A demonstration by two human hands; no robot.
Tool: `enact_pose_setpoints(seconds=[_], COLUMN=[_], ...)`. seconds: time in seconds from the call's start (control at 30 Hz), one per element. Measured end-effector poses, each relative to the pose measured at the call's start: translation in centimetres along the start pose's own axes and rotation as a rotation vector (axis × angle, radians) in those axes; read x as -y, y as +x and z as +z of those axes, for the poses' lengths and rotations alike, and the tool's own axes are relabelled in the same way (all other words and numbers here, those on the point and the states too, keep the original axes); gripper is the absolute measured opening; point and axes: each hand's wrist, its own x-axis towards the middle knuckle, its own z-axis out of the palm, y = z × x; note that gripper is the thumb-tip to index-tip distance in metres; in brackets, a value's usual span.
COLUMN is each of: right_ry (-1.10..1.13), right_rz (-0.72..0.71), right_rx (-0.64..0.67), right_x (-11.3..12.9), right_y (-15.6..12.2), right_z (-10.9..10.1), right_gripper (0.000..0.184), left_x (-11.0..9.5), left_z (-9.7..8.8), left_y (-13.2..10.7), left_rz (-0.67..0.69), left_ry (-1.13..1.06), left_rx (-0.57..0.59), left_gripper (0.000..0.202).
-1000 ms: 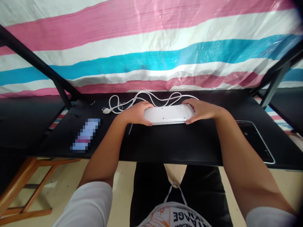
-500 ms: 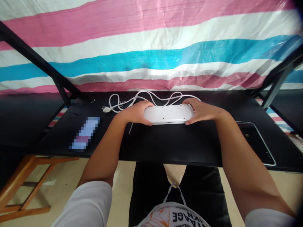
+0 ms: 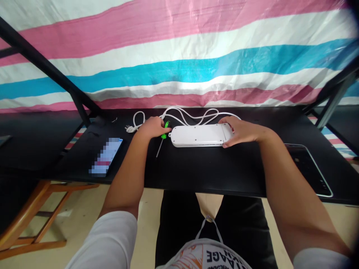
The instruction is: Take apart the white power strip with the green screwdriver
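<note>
A white power strip [image 3: 200, 135] lies on the black table with its screwed underside facing up. My right hand [image 3: 238, 132] grips its right end, with the thumb on the near edge and the fingers on the far edge. Off the strip's left end, my left hand [image 3: 153, 127] is over a screwdriver [image 3: 164, 136] with a green handle, its thumb stretched out across that handle. The other left fingers are partly hidden, and I see no closed grip there. The screwdriver's thin shaft points toward me.
A white cord [image 3: 196, 118] loops behind the strip to a plug [image 3: 130, 129] on the left. A phone [image 3: 108, 157] lies at left, and a tablet [image 3: 311, 168] is by my right forearm. Black frame bars [image 3: 56, 74] slant at both sides, before a striped sheet [image 3: 179, 71].
My left hand has let go of the strip's left end and moved left. The screwdriver's green handle now shows beside it. My right hand stays on the strip.
</note>
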Motion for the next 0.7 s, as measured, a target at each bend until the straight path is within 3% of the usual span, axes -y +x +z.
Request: enact_pose_setpoints(seconds=[0.1,0.2,0.3,0.4,0.43,0.57,0.7], right_ry=[0.033,0.104,0.233,0.472,0.587,0.888,0.927], right_rz=[-0.005,-0.005,-0.025,-0.112,-0.171,-0.372,-0.376], right_rx=[0.01,-0.01,-0.232,-0.465,-0.448,-0.164,0.017], right_x=[-0.4,-0.8,-0.5,1.4,2.4,6.5,8.1], right_y=[0.1,0.0,-0.1,-0.2,-0.3,-0.3,-0.5], right_z=[-0.1,-0.4,-0.8,-0.4,-0.1,1.9,2.7], right_gripper=[0.1,0.099,0.081,0.058,0.057,0.052,0.044], left_x=[-0.2,0.2,0.1,-1.8,-2.8,-7.2,-9.4], left_z=[-0.4,-1.3,-2.0,-1.3,-0.8,1.8,3.7], left_y=[-0.6,-1.3,-1.1,-0.6,-0.5,-1.1,-2.2], left_rz=[0.045,0.013,0.028,0.127,0.164,0.296,0.409], left_ry=[-0.046,-0.319,-0.805,-1.235,-1.319,-1.429,-1.409], left_rx=[-0.052,-0.244,-0.496,-0.606,-0.596,-0.463,-0.408], left_gripper=[0.028,0.024,0.021,0.028,0.033,0.052,0.057])
